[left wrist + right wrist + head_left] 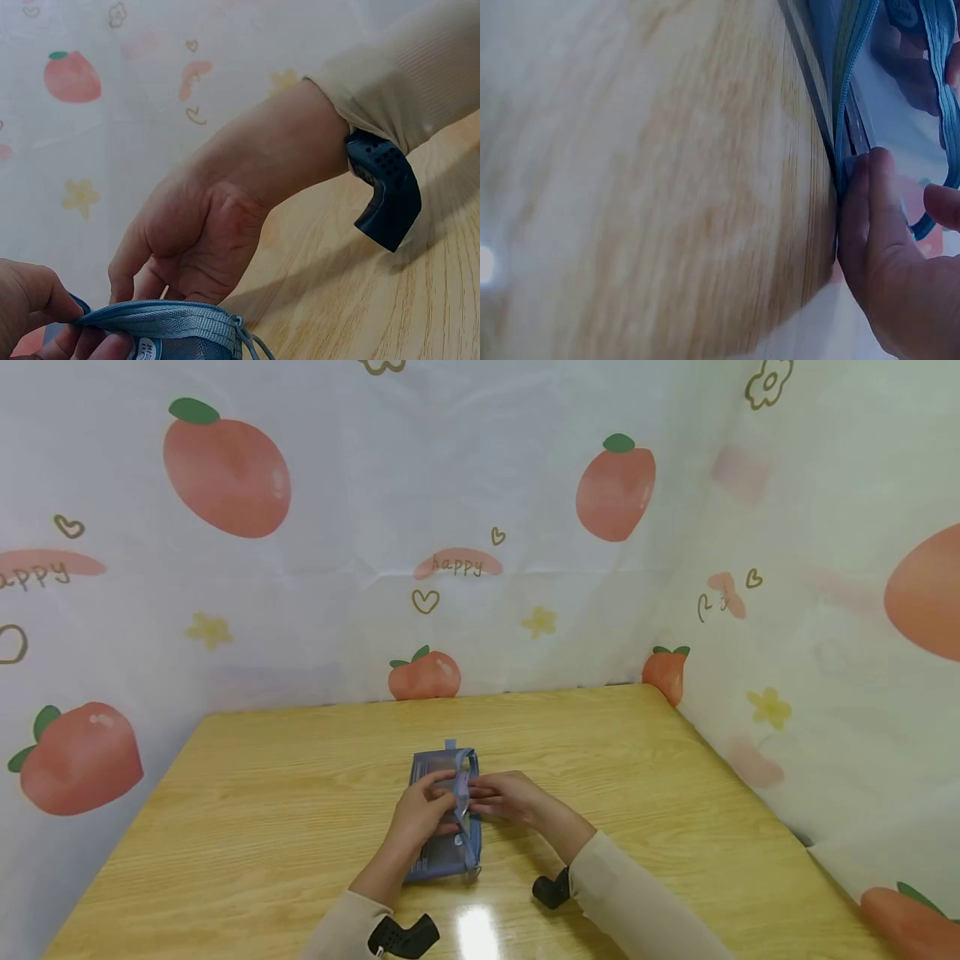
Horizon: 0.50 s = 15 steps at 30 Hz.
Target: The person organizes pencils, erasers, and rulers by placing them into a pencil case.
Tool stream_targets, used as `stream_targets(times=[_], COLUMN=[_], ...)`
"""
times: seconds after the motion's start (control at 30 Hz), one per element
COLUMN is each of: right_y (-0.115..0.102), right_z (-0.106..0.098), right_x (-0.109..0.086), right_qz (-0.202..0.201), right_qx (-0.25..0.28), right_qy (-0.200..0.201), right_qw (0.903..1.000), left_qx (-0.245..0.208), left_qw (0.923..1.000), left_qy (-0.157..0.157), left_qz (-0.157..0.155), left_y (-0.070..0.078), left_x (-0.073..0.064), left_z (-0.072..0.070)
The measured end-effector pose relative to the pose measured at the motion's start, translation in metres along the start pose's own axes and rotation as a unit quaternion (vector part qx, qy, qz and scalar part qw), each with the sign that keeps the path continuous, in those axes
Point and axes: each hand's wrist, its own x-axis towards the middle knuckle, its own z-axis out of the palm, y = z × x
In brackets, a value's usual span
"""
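Note:
A blue see-through zip pouch (440, 862) lies on the table with its long zipped side toward the right, and its mouth is spread apart. My left hand (422, 817) lies over the pouch; in the left wrist view its thumb and fingers pinch the edge by the zip (165, 319). From the other side, my right hand (516, 797) reaches into the mouth. The right wrist view shows its fingers (885, 199) straight along the inside of the zip, with the thumb held apart. The pouch wall partly hides the fingertips.
The wood-grain table (285, 793) runs back to a white curtain (337, 527) printed with peaches, which also hangs along both sides. Black wrist devices (552, 888) sit at both cuffs. A bright light reflection shows on the table in front of the pouch.

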Motion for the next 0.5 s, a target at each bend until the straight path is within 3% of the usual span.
stream_targets(times=[0.27,0.5], right_y=[-0.002,-0.005], right_z=[-0.006,-0.016], right_x=[-0.011,-0.021], right_qz=[-0.042,-0.064], right_qx=[-0.048,-0.048], right_qy=[0.004,0.016], right_qw=[0.9979,0.9967], left_qx=[-0.001,0.016], left_qw=[0.9999,0.9996], left_qy=[0.002,0.012], left_qz=[0.011,0.017], left_y=[0.002,0.002], left_x=[-0.003,0.001], left_z=[0.0,0.0])
